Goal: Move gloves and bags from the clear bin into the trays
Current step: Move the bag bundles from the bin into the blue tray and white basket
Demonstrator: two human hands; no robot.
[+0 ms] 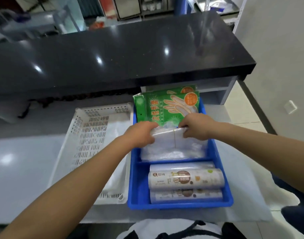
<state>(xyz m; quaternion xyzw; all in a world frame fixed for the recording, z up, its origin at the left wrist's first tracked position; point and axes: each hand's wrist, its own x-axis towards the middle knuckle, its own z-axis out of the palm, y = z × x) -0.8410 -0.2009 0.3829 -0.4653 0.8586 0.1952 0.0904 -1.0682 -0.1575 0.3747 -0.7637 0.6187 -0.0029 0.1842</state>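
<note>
The left hand [141, 133] and right hand [196, 126] each grip an end of a banded bundle of clear plastic bags [172, 142] in the middle compartment of the blue plastic tray [132, 169], between leaning green glove packets [166, 107] and printed film rolls [185, 180]. A white perforated plastic tray [89, 138] touches its left wall, and a glossy black ledge [113, 57] overhangs the far end.

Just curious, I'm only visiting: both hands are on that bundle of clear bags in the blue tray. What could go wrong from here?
1. The bundle of clear bags, gripped by the left hand and right hand, has only one thin band around it; slippery bags might slide out.
2. The green glove packs stand just behind it in the blue tray; a push could tip them.
</note>
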